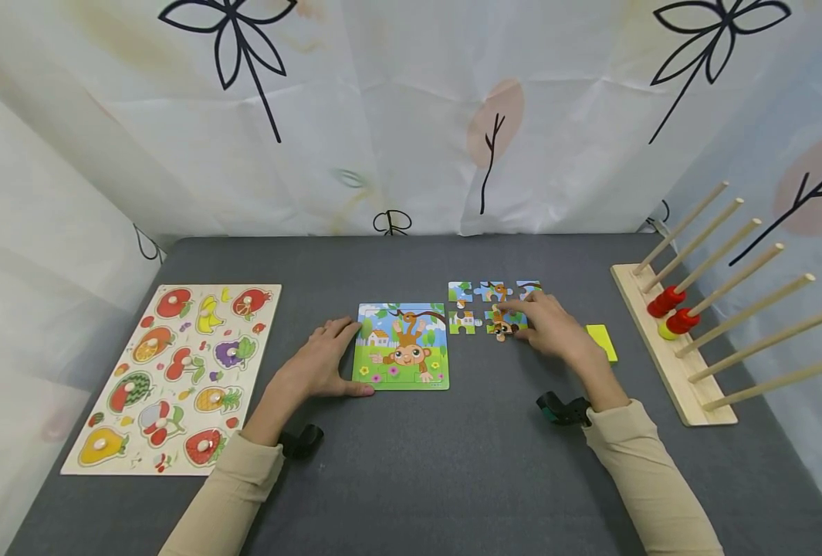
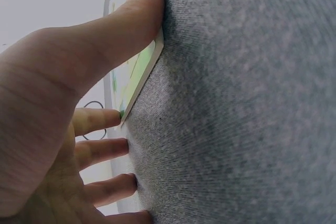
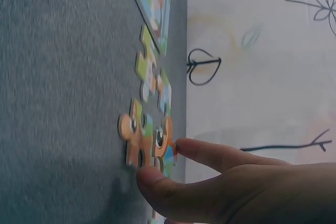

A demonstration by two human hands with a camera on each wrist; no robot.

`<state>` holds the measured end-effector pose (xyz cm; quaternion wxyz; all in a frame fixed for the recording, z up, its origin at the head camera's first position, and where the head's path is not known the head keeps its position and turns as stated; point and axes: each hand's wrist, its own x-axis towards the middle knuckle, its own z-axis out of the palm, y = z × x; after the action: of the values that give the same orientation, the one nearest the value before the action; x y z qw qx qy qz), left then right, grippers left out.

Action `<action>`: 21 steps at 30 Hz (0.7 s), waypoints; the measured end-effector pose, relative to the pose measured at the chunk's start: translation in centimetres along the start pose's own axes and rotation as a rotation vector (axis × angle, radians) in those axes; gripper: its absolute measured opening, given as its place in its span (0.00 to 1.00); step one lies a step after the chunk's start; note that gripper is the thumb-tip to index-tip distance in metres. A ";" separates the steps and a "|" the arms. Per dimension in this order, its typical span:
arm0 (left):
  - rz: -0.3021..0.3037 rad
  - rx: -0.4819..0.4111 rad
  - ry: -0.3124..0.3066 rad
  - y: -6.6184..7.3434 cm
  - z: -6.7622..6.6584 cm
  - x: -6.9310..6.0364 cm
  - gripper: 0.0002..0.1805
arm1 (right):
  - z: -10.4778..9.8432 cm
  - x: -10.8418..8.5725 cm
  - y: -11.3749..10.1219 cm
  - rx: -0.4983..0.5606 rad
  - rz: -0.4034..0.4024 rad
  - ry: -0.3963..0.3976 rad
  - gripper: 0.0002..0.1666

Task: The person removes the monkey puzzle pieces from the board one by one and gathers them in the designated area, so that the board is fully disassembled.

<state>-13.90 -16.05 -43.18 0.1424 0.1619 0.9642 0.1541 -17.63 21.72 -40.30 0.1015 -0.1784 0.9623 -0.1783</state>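
Observation:
In the head view, a square jigsaw puzzle (image 1: 400, 347) with a monkey picture lies on the table. My left hand (image 1: 319, 361) rests at its left side, the thumb on the lower left corner. In the left wrist view the thumb touches the green board edge (image 2: 142, 69), and the other fingers are spread, their tips at the table. Right of the puzzle lie several loose puzzle pieces (image 1: 462, 322). My right hand (image 1: 549, 328) pinches a puzzle piece with a monkey's eye (image 3: 163, 140) between thumb and index finger, close to other pieces.
At the left lies a fruit peg puzzle board (image 1: 202, 351). A wooden stand (image 1: 674, 347) at the right has tilted-looking pegs, with red and yellow beads (image 1: 666, 301) on some. A yellow block (image 1: 601, 342) lies by my right wrist. White patterned cloth (image 1: 411, 116) hangs behind the grey table.

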 end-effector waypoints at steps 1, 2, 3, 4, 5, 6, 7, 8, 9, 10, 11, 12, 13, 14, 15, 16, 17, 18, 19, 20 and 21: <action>0.000 0.001 0.000 0.0 0.0 0.0 0.63 | -0.1 0.0 0.3 0.003 0.011 -0.003 0.29; 0.001 0.001 0.000 0.0 0.0 0.0 0.63 | -0.2 -0.1 0.5 0.003 0.024 -0.009 0.29; 0.002 0.000 0.001 0.0 0.0 0.0 0.63 | -0.3 -0.1 0.8 0.002 0.037 -0.016 0.29; 0.003 0.000 0.001 0.0 0.0 0.0 0.63 | -0.4 -0.2 0.9 -0.001 0.047 -0.023 0.29; 0.002 -0.002 0.001 0.0 0.0 0.0 0.63 | -0.5 -0.2 1.2 -0.007 0.058 -0.028 0.29; 0.002 -0.003 0.001 0.0 0.0 0.0 0.63 | -0.6 -0.2 1.3 -0.013 0.067 -0.033 0.29; 0.003 -0.002 0.001 0.0 0.0 0.0 0.63 | -0.7 -0.2 1.5 -0.020 0.078 -0.039 0.29; 0.003 -0.002 0.001 0.1 0.0 0.0 0.63 | -0.8 -0.3 1.7 -0.032 0.082 -0.040 0.29; 0.002 -0.001 0.001 0.1 0.0 0.0 0.63 | -0.8 -0.3 1.9 -0.039 0.089 -0.042 0.29; 0.003 0.001 0.002 0.1 0.0 0.0 0.63 | -0.9 -0.3 2.0 -0.044 0.095 -0.044 0.29; 0.002 0.003 0.002 0.1 0.0 0.0 0.63 | -0.9 -0.3 2.1 -0.050 0.102 -0.048 0.30; 0.002 0.005 0.001 0.1 0.0 0.1 0.63 | -0.9 -0.4 2.2 -0.054 0.109 -0.052 0.30; 0.002 0.006 0.002 0.1 0.0 0.1 0.63 | -0.9 -0.4 2.3 -0.059 0.116 -0.055 0.31; 0.000 0.006 0.000 0.1 -0.1 0.0 0.63 | -0.9 -0.4 2.3 -0.063 0.122 -0.058 0.31; 0.001 0.007 0.000 0.1 -0.1 0.0 0.63 | -0.9 -0.3 2.3 -0.064 0.130 -0.062 0.31; 0.001 0.006 -0.001 0.1 -0.1 0.0 0.63 | -0.9 -0.3 2.4 -0.064 0.135 -0.066 0.31; 0.002 0.005 -0.001 0.1 -0.1 0.0 0.62 | -0.9 -0.3 2.4 -0.065 0.136 -0.068 0.30; 0.003 0.004 -0.001 0.1 -0.1 0.0 0.62 | -0.8 -0.3 2.4 -0.065 0.136 -0.069 0.30; 0.003 0.003 -0.001 0.1 -0.1 0.0 0.62 | -0.7 -0.3 2.4 -0.065 0.135 -0.070 0.30; 0.005 0.002 -0.001 0.1 -0.1 0.0 0.62 | -0.7 -0.2 2.4 -0.063 0.135 -0.070 0.29; 0.005 0.001 -0.001 0.1 -0.1 0.0 0.62 | -0.6 -0.2 2.4 -0.061 0.135 -0.069 0.29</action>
<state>-13.91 -16.00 -43.08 0.1427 0.1645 0.9638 0.1541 -18.34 24.11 -40.67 0.1407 -0.1223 0.9731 -0.1354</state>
